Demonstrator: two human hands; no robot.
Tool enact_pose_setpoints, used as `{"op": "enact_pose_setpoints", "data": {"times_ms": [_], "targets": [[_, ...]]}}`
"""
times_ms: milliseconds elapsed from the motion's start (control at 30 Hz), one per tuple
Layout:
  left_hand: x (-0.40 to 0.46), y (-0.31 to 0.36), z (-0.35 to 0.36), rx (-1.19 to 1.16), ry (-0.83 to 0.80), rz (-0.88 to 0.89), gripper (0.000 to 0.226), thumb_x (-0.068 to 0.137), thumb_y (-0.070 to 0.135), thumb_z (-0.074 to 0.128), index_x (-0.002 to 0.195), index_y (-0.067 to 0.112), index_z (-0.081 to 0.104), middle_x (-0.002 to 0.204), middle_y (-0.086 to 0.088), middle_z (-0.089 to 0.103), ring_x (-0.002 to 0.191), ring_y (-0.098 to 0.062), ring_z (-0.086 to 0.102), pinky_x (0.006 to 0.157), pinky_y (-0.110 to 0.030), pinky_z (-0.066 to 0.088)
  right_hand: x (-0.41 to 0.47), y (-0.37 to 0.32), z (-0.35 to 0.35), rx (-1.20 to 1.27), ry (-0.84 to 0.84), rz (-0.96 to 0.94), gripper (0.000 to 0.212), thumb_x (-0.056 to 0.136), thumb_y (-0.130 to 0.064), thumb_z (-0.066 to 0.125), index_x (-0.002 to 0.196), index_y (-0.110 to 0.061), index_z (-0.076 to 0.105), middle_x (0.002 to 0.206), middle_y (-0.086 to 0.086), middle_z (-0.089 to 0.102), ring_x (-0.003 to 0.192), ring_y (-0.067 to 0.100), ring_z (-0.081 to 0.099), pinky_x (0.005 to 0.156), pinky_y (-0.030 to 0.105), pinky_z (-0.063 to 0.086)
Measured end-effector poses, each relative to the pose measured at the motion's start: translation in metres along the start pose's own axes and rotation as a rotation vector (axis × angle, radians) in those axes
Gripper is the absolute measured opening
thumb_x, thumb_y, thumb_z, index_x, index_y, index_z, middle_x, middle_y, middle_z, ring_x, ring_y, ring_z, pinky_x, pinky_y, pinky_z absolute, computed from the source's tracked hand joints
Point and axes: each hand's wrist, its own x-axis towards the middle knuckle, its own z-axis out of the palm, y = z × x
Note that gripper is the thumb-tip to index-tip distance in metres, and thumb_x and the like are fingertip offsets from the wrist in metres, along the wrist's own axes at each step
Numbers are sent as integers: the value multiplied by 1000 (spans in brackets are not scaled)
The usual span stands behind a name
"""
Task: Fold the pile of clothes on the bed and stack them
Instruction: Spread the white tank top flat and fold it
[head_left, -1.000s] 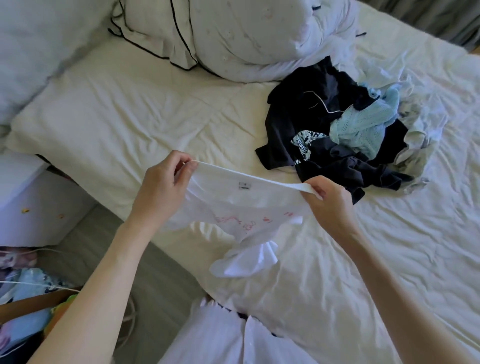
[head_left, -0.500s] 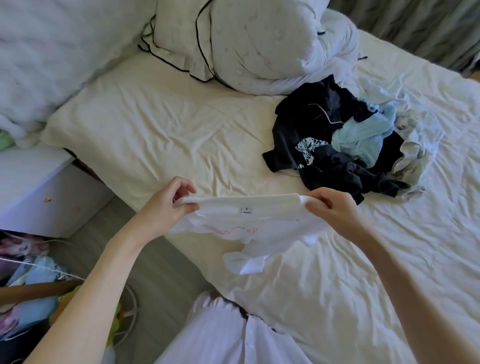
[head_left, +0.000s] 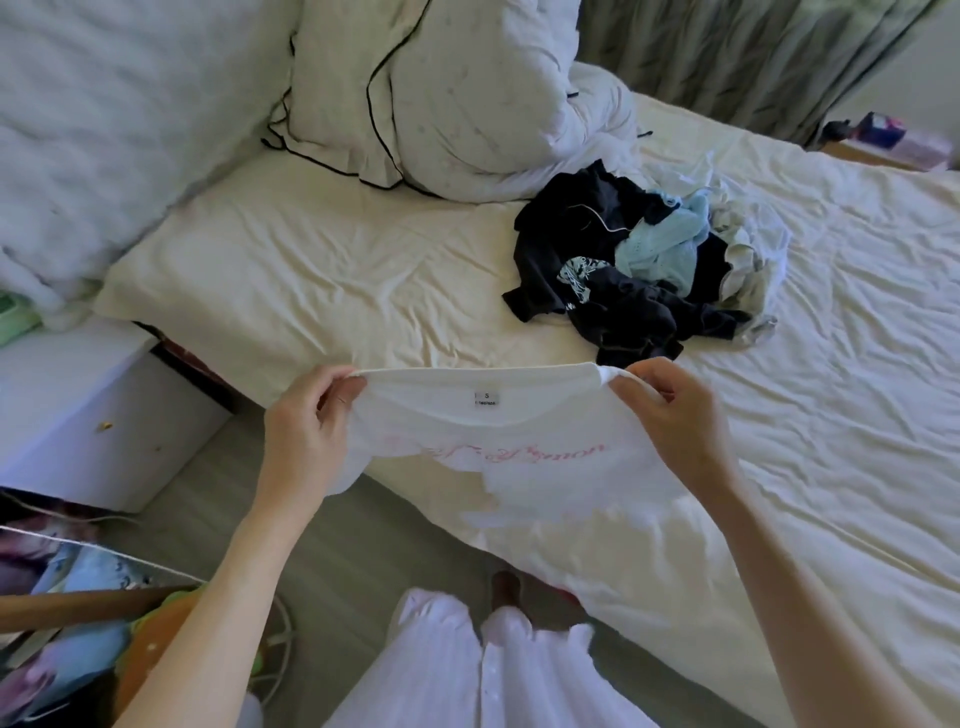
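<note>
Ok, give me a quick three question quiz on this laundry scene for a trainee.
1. True or false: both hands hold the white T-shirt.
2. Which lies in the clothes pile: A a red towel, B a light blue knit, C a yellow sock?
3. What letter shows on the shirt's neck label?

Key: 1 true, the left hand and right hand pinch its top edge. 2 B. 3 S.

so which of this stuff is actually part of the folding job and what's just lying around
Part of the job:
- white T-shirt, pinched at the shoulders by the left hand and right hand
- pile of clothes, unfolded, on the bed

Just lying about:
- pillow at the head of the bed
- white bedside cabinet
- curtain
</note>
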Motion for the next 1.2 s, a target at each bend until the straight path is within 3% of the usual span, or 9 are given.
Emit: {"op": "enact_pose_setpoints", "data": {"times_ms": [133,233,333,433,633,767,900,1067,1200], "targets": [[-8,28,-16,-19,66,158,16,88,13,61,97,2,68,87,6,63,82,21,52,75,0,38,-26,-25,-24,-5,67,-64,16,82,-16,67,66,-15,63,52,0,53,48,5,41,44,13,30],[-9,39,-30,0,43,259,25,80,23,65,91,1,69,77,8,62,77,21,54,71,-1,40,-40,-31,-33,-17,111,-82,18,78,-20,69,62,-14,64,58,-5,57,50,4,46,46,11,33],[1,39,-33,8,-26,254,25,77,27,66,87,5,69,76,18,58,73,18,54,66,-2,40,-34,-29,-30,-43,130,-76,19,77,-24,69,60,-16,63,59,-5,58,52,5,47,46,12,34],[31,22,-18,68,-152,191,16,80,17,70,89,5,68,77,13,60,75,7,55,67,-4,37,-1,-20,-11,-125,112,-30,20,79,-29,67,65,-15,63,58,-3,58,56,9,49,49,16,33],[123,-42,35,237,-247,125,13,86,-4,60,97,-2,67,92,-15,66,86,-25,59,69,-7,33,110,12,55,-281,23,14,17,90,-27,52,86,-15,63,80,-8,56,76,13,48,63,28,29],[199,-92,86,234,-153,-71,14,88,11,62,95,-1,67,88,-12,67,79,-18,55,66,-15,34,202,38,111,-292,-63,-21,19,94,-21,46,96,-9,61,92,-3,52,79,13,45,67,29,32],[262,-158,144,294,-96,-180,22,91,25,59,97,4,64,91,-10,66,86,-27,58,72,-31,43,287,77,176,-290,-105,-5,22,94,-24,47,96,-8,62,99,4,58,83,16,48,72,32,39],[291,-238,212,408,-114,-177,21,92,28,57,99,10,65,96,-8,68,91,-28,59,72,-31,39,349,141,250,-392,-133,34,27,96,-24,47,104,-5,63,105,10,59,90,22,52,72,29,36],[309,-284,250,362,-128,-144,20,90,22,60,101,7,66,100,-11,67,94,-30,61,79,-35,43,372,180,294,-515,-108,75,27,96,-22,45,108,-5,64,109,14,58,104,32,49,87,38,34]]}}
